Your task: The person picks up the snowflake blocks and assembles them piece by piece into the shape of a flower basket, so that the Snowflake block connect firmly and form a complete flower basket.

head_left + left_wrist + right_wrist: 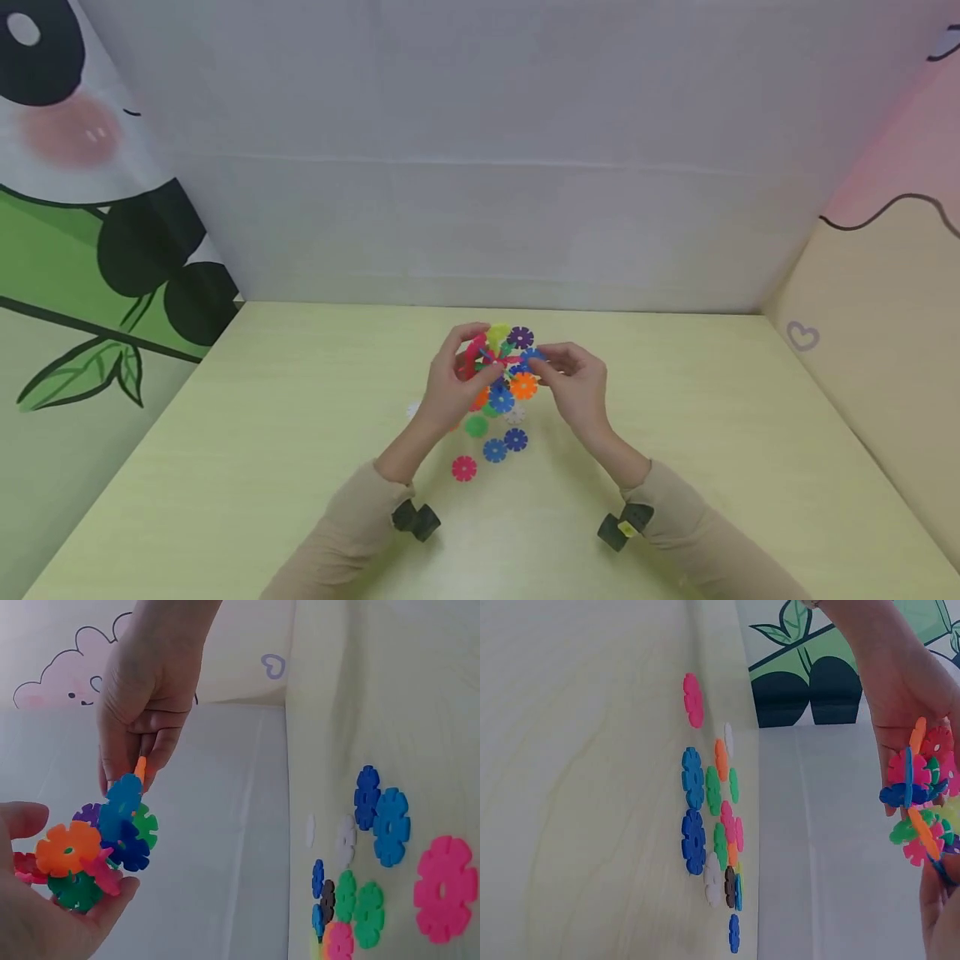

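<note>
A cluster of interlocked plastic snowflake discs (pixel 69 849) is held up over the table between both hands. My left hand (pixel 454 379) grips its left side, the thumb lying along the front. Pink, orange, green, purple and yellow discs show in the bunch. From the right, my right hand (pixel 576 383) pinches a blue disc (pixel 532 359) at the cluster's edge. An orange disc (pixel 523 385) stands out just below that. In the right wrist view, the left hand (pixel 915 682) is above the cluster and the right hand (pixel 939 911) below; its fingertips are partly hidden.
Loose discs lie on the pale table (pixel 300 400) beneath the hands, among them a pink disc (pixel 464 468), a blue disc (pixel 495 451) and a green disc (pixel 476 426). A grey-white wall (pixel 495 225) stands behind, with printed panels at both sides.
</note>
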{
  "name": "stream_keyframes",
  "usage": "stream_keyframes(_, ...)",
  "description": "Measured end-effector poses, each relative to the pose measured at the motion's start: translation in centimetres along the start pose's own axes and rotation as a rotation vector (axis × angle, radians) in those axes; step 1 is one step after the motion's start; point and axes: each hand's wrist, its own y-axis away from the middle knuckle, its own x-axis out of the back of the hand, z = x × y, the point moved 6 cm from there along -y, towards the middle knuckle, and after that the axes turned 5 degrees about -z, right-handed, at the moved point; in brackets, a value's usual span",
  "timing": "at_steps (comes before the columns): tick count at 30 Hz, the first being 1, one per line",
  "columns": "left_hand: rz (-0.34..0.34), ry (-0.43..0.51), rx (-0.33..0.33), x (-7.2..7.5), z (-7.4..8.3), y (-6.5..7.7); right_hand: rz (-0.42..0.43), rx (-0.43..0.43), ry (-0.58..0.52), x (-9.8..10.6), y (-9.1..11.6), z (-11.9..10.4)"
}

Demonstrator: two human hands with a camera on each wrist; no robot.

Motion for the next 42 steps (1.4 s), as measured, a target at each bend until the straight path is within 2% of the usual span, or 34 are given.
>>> stream_keyframes(1, -0.007, 0.027, 0.014, 0.1, -0.4, -0.2, 0.007, 0.013, -0.006, 0.0, -0.1, 0.3)
stream_keyframes(4, -0.002, 0.051, 0.027, 0.1, -0.1, -0.2, 0.026, 0.060, -0.018, 0.0, -0.1, 0.6)
stream_keyframes(8, 0.015, 0.006, 0.019, 0.0, 0.1, -0.2, 0.043, 0.105, -0.021, -0.3, 0.1, 0.3)
stream_keyframes(11, 0.023, -0.030, -0.002, -0.2, 0.2, 0.0, 0.055, 0.114, -0.016, -0.5, 0.4, 0.0)
stream_keyframes(17, 0.041, -0.044, -0.046, -0.1, 0.4, 0.2, 0.064, 0.126, -0.026, -0.7, 0.8, -1.2)
stream_keyframes(23, 0.037, -0.037, -0.045, -0.2, 0.3, 0.5, 0.049, 0.140, -0.063, -0.8, 1.3, -2.6)
stream_keyframes(27, 0.041, 0.011, -0.048, -0.2, 0.0, 0.6, 0.010, 0.135, -0.032, -0.8, 0.9, -1.8)
stream_keyframes(30, 0.051, 0.025, -0.071, -0.2, 0.0, 0.6, -0.024, 0.099, -0.002, -0.9, 0.6, -1.3)
stream_keyframes(35, 0.044, 0.004, -0.098, -0.4, 0.3, 0.6, -0.049, 0.056, 0.023, -1.0, 0.8, -2.1)
stream_keyframes(38, 0.039, -0.007, -0.083, -0.3, -0.1, 0.6, -0.067, 0.037, 0.033, -1.0, 1.0, -2.9)
stream_keyframes(42, 0.034, -0.011, -0.031, 0.0, -0.8, 0.6, -0.140, -0.027, 0.041, -1.0, 1.0, -2.9)
